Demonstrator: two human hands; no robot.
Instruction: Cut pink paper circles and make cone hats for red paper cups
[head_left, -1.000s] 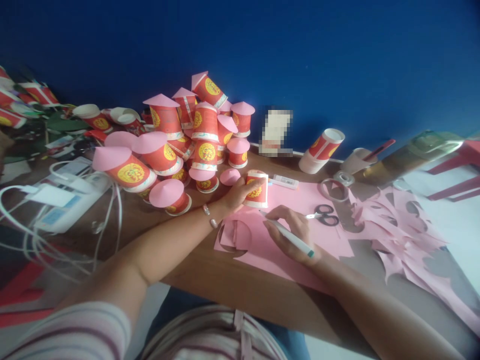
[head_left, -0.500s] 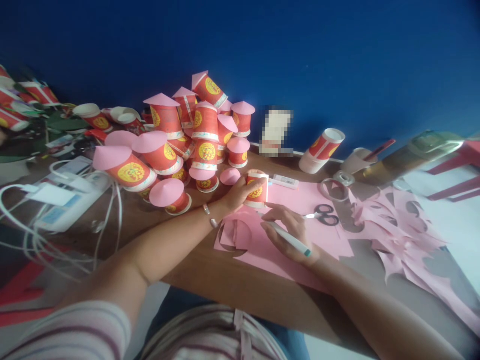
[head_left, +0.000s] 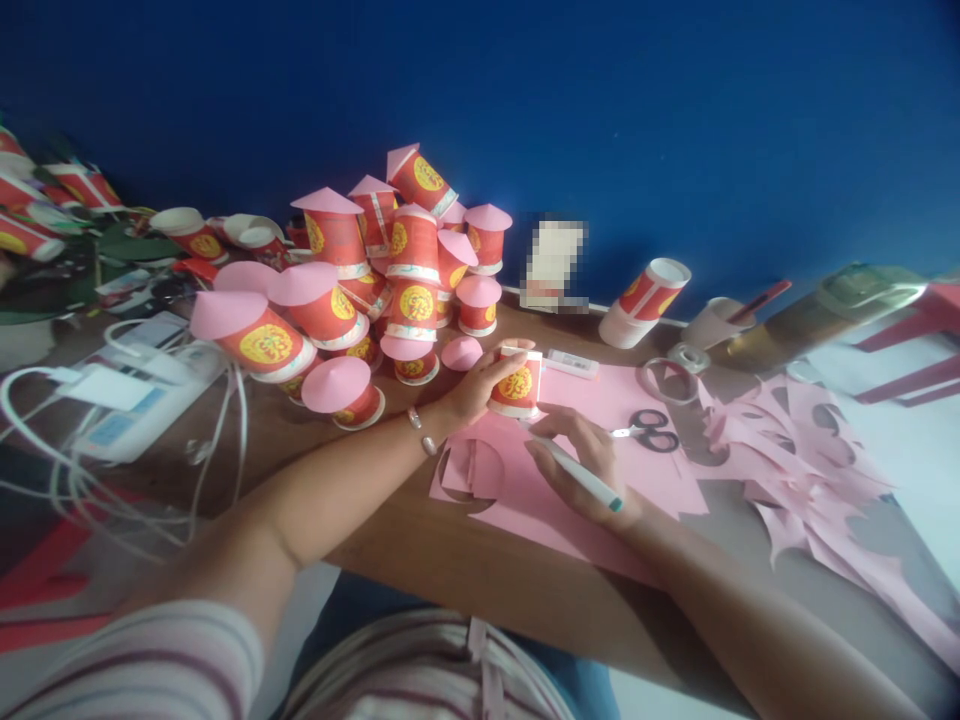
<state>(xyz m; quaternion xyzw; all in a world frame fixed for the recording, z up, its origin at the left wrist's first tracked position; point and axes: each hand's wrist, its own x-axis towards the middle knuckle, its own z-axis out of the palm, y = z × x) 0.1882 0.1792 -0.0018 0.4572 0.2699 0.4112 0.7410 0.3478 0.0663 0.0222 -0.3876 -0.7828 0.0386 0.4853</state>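
Fingers of my left hand (head_left: pixel 480 385) wrap the left side and top of a red paper cup (head_left: pixel 519 388) with a yellow emblem and white rim at its bottom. My right hand (head_left: pixel 585 460) is closed round a white marker (head_left: pixel 581 478) with a green end; its tip points toward the cup's base. Beneath both hands lie pink paper sheets (head_left: pixel 517 490). Black-handled scissors (head_left: pixel 654 432) rest on the paper, right of my right hand. Left of the cup stands a pile of red cups (head_left: pixel 412 310) with pink cone tops.
Pink paper scraps (head_left: pixel 810 450) spread over the right side of the table (head_left: pixel 420 540). A tape roll (head_left: pixel 670 380), a correction-type white case (head_left: pixel 572 364) and stacked cups (head_left: pixel 645 300) stand farther back. White cables (head_left: pixel 71 450) and a power strip (head_left: pixel 135 400) lie at left.
My left hand has shifted its fingers toward the cup's top, and the cup has turned, bringing its yellow emblem more into view. My right hand with the marker has barely moved.
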